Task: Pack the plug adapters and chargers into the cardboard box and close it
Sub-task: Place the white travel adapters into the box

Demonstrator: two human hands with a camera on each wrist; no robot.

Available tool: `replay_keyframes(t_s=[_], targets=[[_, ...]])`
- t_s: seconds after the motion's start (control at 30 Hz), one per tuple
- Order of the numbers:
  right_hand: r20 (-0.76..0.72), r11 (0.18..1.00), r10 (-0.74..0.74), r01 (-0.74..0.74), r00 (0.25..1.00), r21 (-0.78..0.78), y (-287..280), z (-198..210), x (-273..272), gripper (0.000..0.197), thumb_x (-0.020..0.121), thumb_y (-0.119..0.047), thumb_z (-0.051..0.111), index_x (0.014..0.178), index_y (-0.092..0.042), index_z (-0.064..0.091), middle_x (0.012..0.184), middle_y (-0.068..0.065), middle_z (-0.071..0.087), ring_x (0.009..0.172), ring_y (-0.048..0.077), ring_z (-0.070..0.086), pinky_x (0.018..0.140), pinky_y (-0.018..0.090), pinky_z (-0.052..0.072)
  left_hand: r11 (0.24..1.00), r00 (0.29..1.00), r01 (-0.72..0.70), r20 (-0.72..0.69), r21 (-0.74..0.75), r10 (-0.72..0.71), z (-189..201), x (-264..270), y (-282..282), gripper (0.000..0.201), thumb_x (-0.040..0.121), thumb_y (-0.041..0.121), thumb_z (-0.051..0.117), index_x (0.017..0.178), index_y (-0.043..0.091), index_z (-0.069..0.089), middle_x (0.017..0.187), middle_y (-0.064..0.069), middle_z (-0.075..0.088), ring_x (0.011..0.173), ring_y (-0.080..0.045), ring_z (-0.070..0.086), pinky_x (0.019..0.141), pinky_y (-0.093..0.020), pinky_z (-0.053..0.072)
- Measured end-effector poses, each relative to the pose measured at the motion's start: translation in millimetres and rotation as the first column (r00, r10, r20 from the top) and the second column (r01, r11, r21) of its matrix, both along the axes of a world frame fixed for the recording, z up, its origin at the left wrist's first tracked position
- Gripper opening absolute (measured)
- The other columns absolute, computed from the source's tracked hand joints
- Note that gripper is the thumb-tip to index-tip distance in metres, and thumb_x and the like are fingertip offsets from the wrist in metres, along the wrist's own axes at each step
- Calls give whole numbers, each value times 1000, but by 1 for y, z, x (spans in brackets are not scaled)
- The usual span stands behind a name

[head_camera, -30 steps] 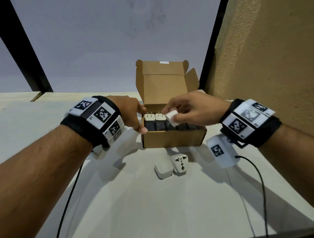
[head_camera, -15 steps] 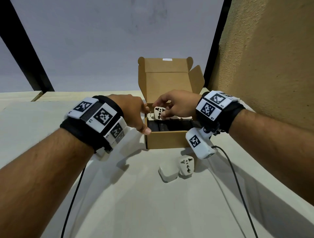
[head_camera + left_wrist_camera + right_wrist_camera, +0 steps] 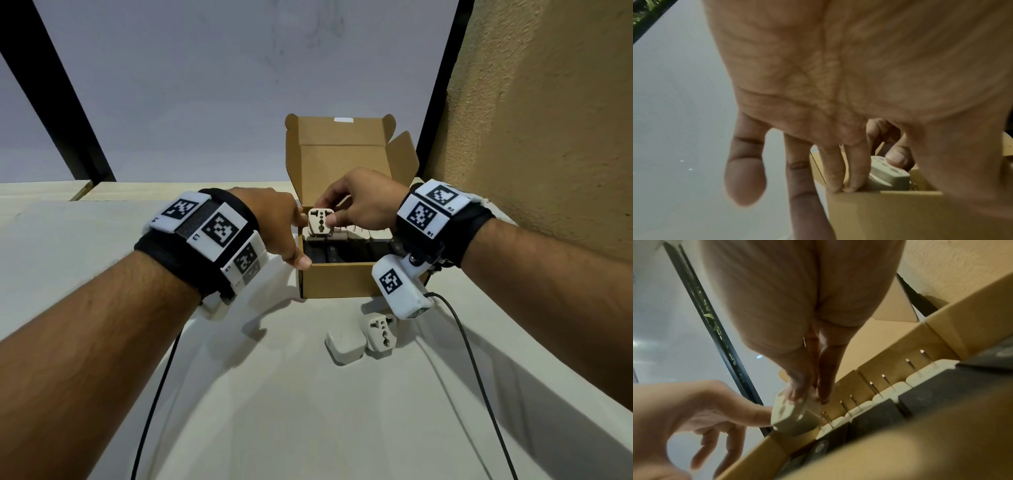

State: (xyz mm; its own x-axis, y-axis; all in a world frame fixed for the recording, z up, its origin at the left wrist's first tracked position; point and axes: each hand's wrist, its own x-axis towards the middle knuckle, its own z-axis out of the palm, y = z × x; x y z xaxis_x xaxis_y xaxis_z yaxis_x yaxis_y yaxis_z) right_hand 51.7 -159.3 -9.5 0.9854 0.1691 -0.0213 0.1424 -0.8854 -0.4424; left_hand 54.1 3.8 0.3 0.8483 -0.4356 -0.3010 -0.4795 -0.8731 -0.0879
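Right hand (image 3: pixel 363 202) pinches a white plug adapter (image 3: pixel 321 222) over the far-left corner of the open cardboard box (image 3: pixel 337 282); left hand (image 3: pixel 274 222) steadies that corner.

Adapter sits tilted, socket face toward the head camera, its base just above the row of white chargers (image 3: pixel 892 388) standing prongs-up along the back wall; contact with that row cannot be told. Left fingers (image 3: pixel 856 170) lie mostly straight, fingertips on the box rim and against the adapter, thumb at the front-left edge, gripping nothing. Dark items (image 3: pixel 342 253) fill the front of the box; type indistinct, right end hidden by the wrist camera. On the bench (image 3: pixel 308 411) before the box: one white charger (image 3: pixel 344 346) touching a second adapter (image 3: pixel 382 334), its top partly covered by the wrist unit. Lid stands upright.
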Motion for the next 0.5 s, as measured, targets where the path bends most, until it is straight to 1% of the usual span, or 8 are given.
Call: replay_keyframes(t_s=[0.03,0.07,0.13,0.17,0.33,0.4,0.5], targets=[[-1,1000,0,0,1000,10,0,-1,0,27,83,-19,72,110,-20,72,101,-6,73,94,11,67,87,27,52,1000,1000,-1,-1,-3,0,-1,1,0,87,71,65,66,144,27,38,135,3,55,121,-22,50,99,-36,37],[-2,1000,-1,1,1000,8,0,-2,0,28,83,-19,72,111,-20,72,102,-5,73,93,11,66,84,26,52,1000,1000,1,1,-8,-1,-1,2,1,87,70,65,66,144,28,38,136,3,54,122,-22,50,100,-36,37],[0,1000,-6,6,1000,-8,0,-6,0,30,83,-19,72,113,-20,71,103,-5,72,92,10,65,78,22,47,1000,1000,7,2,-17,-7,-3,3,2,87,70,66,65,144,29,38,137,4,53,123,-22,49,103,-38,36],[1,1000,-9,9,1000,-13,0,-8,0,30,84,-19,72,114,-20,71,103,-5,72,92,10,65,78,21,46,1000,1000,9,1,-22,-9,-3,3,2,87,70,66,65,144,29,38,137,4,53,124,-22,48,104,-39,36],[7,999,15,-15,1000,-36,3,-13,3,32,83,-20,72,115,-21,70,107,-4,73,95,11,66,84,22,48,999,1000,23,4,-31,-23,-3,3,3,87,70,66,65,143,28,38,137,5,53,123,-22,49,103,-36,36],[12,999,19,-19,1000,-36,3,-15,4,33,84,-20,72,116,-21,70,109,-3,73,96,11,65,85,22,48,999,1000,30,1,-30,-30,-4,5,3,88,69,67,65,143,27,39,137,4,53,122,-22,50,104,-37,37],[31,999,15,-13,999,-50,4,-18,5,34,84,-20,72,118,-20,69,110,-3,73,96,10,65,86,22,48,998,1000,26,4,-51,-26,-7,6,5,89,68,67,65,143,28,38,135,4,55,121,-22,51,100,-37,37]])
